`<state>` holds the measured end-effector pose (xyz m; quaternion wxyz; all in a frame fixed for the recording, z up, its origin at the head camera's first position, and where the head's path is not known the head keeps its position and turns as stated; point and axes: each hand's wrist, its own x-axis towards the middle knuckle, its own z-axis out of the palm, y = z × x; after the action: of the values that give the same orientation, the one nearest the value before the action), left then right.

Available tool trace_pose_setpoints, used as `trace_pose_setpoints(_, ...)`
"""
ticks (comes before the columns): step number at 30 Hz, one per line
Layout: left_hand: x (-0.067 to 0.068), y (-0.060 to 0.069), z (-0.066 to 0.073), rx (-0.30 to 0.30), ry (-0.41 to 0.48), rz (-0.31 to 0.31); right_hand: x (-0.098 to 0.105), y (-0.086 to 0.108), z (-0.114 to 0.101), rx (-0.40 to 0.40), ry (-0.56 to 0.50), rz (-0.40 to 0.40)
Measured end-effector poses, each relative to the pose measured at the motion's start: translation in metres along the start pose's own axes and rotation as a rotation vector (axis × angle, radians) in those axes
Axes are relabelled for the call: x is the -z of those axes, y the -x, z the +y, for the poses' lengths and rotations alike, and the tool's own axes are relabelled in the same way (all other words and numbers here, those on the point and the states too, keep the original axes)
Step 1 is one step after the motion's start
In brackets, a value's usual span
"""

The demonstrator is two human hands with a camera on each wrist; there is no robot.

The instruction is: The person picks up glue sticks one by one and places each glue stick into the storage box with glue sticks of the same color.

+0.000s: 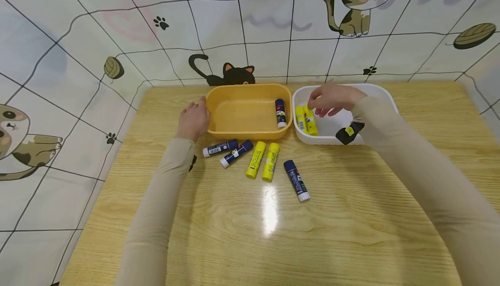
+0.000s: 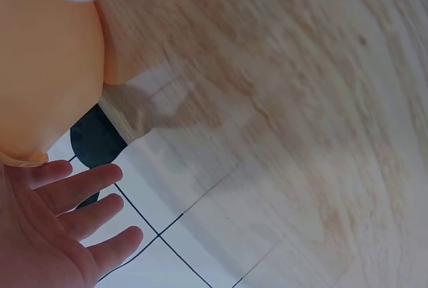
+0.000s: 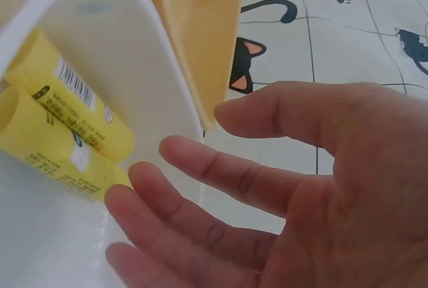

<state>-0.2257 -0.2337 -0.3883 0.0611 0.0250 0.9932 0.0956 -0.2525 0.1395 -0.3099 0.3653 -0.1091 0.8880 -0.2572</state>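
Observation:
My left hand (image 1: pixel 194 120) touches the left rim of the orange-yellow bin (image 1: pixel 246 135), fingers extended in the left wrist view. One navy glue stick (image 1: pixel 280 113) stands along that bin's right side. Over the white bin (image 1: pixel 384 91), my right hand (image 1: pixel 332 98) hovers with loosely bent fingers and holds nothing. Two yellow glue sticks (image 3: pixel 73 94) lie side by side in the white bin, just beyond its fingertips in the right wrist view. In front of the bins lie two navy glue sticks (image 1: pixel 236 153), two yellow glue sticks (image 1: pixel 271 162) and another navy glue stick (image 1: pixel 297 181).
Both bins stand side by side at the back of the wooden table (image 1: pixel 242 234). Behind them rises a wall covering (image 1: pixel 269 60) with cat drawings and a grid, which also runs along the left side. A black wrist camera (image 1: pixel 349 133) sits on the right sleeve.

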Motion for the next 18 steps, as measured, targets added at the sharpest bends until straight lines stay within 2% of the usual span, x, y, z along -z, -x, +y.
trace_pose_setpoints(9,-0.001,-0.001,-0.001,-0.002,0.006,0.013,-0.008,0.015,-0.001,0.133,0.039,0.025)
trace_pose_setpoints(18,-0.003,-0.001,-0.001,-0.002,0.010,0.012,-0.021,0.032,-0.009,0.211,0.043,0.050)
